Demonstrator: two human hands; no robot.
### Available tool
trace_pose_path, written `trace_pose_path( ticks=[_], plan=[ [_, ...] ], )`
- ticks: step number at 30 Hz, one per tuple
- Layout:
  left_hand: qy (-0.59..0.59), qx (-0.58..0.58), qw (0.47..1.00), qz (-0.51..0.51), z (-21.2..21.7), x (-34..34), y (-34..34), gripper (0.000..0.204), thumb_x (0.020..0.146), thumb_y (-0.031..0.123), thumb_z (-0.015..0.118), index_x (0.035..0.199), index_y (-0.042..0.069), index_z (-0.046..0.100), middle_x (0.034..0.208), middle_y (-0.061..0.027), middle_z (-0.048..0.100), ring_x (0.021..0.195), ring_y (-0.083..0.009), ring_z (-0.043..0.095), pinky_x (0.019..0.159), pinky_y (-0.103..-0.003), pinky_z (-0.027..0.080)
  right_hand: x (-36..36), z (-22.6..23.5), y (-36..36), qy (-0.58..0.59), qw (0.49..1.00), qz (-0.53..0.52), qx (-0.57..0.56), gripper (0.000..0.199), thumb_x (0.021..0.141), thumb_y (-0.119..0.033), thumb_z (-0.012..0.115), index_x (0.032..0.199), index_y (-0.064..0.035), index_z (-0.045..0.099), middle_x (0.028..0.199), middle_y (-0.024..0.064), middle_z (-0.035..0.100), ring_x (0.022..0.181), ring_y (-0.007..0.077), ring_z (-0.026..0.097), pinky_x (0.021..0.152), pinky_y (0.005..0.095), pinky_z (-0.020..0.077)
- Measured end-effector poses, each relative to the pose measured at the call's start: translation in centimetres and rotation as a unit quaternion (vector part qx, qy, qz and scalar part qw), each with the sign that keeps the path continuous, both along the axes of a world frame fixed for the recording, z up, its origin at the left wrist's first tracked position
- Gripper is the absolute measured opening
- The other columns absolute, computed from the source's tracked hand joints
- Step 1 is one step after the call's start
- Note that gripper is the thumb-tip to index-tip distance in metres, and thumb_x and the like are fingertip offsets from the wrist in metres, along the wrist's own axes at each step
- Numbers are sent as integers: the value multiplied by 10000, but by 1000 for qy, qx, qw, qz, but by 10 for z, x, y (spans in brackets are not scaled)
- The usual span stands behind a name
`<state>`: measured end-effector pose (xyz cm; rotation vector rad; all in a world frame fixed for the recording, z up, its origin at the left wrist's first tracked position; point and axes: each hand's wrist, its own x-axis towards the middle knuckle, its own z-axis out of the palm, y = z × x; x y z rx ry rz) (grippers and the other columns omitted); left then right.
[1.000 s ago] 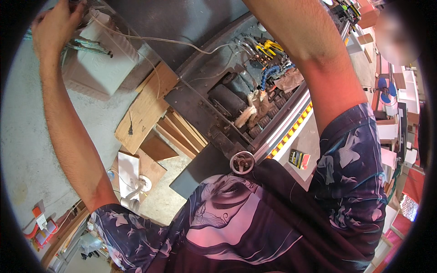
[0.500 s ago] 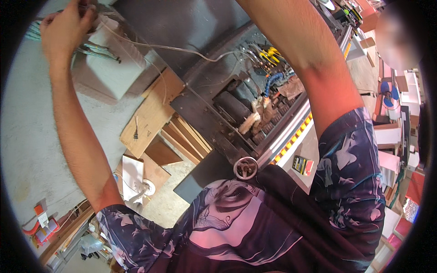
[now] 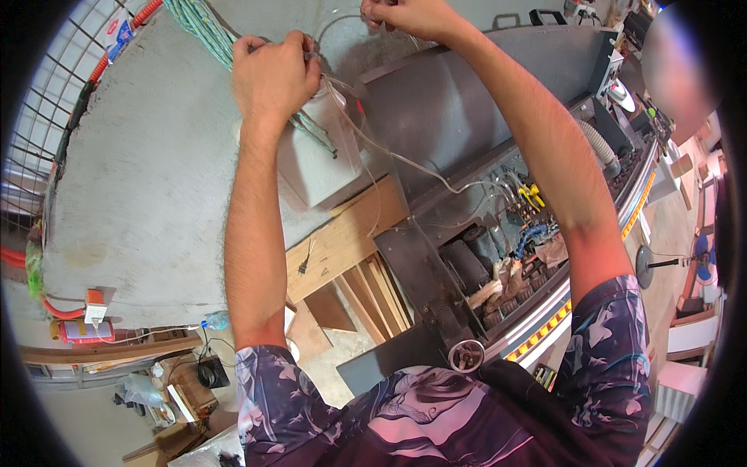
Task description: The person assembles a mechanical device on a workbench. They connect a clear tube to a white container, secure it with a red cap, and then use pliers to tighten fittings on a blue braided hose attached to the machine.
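Note:
At the top, my left hand (image 3: 272, 82) is raised above a white plastic container (image 3: 315, 167), fingers curled closed around something small that I cannot make out. To its right, my right hand (image 3: 408, 17) pinches the end of a thin grey tube (image 3: 333, 23), which arcs across from beside the left hand. A bundle of teal-green cord (image 3: 198, 31) hangs behind the left hand, and its loose ends show over the container. From the container's top, a clear thin hose (image 3: 424, 169) runs to the open machine (image 3: 498, 257).
Yellow-handled pliers (image 3: 531, 196) and other tools lie in the machine. Its handwheel (image 3: 466, 356) sits close to my body. Wooden boards (image 3: 350, 249) lean below the container. A wire mesh (image 3: 58, 101) stands at left. Part of another person shows at upper right.
The view has shifted, so the machine and container sit further right. My right hand, outside the picture before, now shows at the top. My left hand is still closed above the container.

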<state>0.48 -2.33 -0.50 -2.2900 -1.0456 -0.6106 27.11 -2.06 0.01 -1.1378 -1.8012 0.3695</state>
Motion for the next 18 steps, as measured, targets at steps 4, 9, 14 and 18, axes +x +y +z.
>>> trace_pose_path(
  ticks=[4,9,14,18],
  plan=[
    [-22,6,1000,-15,1,2,-2,244,955,352,687,1092,154,732,782,-42,766,786,-242,717,1045,-425,393,-2,7,-12,1,1000,-19,-22,212,915,-178,598,912,-22,741,735,59,720,675,140,671,638,320,539],
    [-54,-1,998,-28,1,-3,-3,236,952,342,687,1089,155,733,781,-46,762,782,-246,714,1035,-423,395,-5,2,-5,-1,1000,10,-12,247,964,-233,643,1010,-10,739,814,59,740,751,136,665,718,304,543],
    [-75,41,995,-55,2,7,4,206,906,327,705,1015,163,766,745,-66,752,756,-268,717,1025,-409,416,9,2,4,-21,995,-26,89,239,952,-210,661,1035,1,734,852,82,749,768,172,677,732,330,552],
    [-7,35,999,-26,-14,10,18,280,916,385,644,1072,195,776,797,-91,770,813,-306,735,1086,-441,407,12,-8,12,11,947,-116,300,266,877,-135,639,1087,7,718,886,233,705,800,344,689,737,460,523]
  ],
)
